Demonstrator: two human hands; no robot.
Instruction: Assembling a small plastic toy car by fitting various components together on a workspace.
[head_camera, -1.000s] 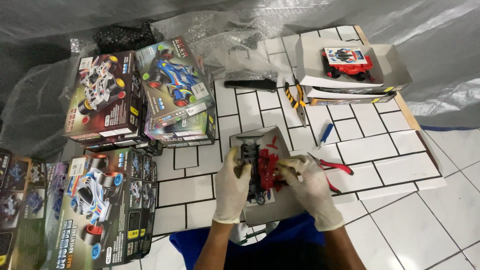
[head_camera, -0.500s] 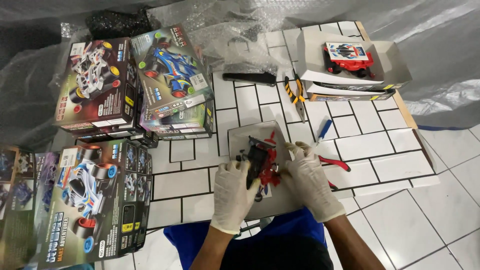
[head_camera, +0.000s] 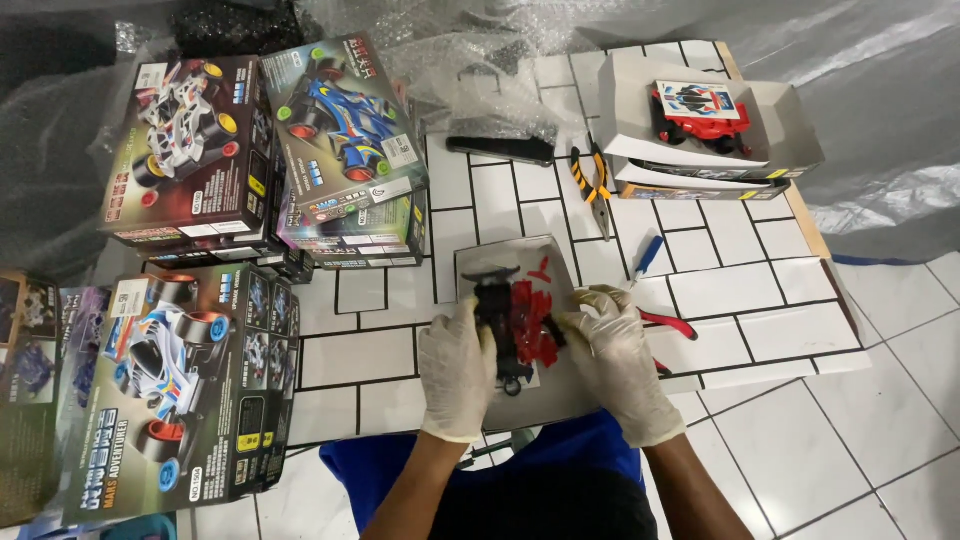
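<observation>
Both my hands wear pale gloves and meet over a grey sheet (head_camera: 560, 395) on the tiled board. My left hand (head_camera: 455, 368) grips the left side of a black and red toy-car part assembly (head_camera: 518, 318). My right hand (head_camera: 620, 355) holds the same assembly from the right, fingers curled at its red pieces. The assembly sits low over the sheet; I cannot tell if it touches it.
Boxed toy-car kits are stacked at the left (head_camera: 190, 150), centre (head_camera: 345, 150) and lower left (head_camera: 175, 385). An open white box (head_camera: 790, 130) holds a red car body (head_camera: 700, 115). Pliers (head_camera: 598, 185), a black bar (head_camera: 500, 150), a blue-handled tool (head_camera: 647, 258) and red-handled cutters (head_camera: 668, 325) lie nearby.
The view has shifted slightly, so everything sits a little lower and to the right. My hands stay on the black and red assembly and have turned it a little between them.
</observation>
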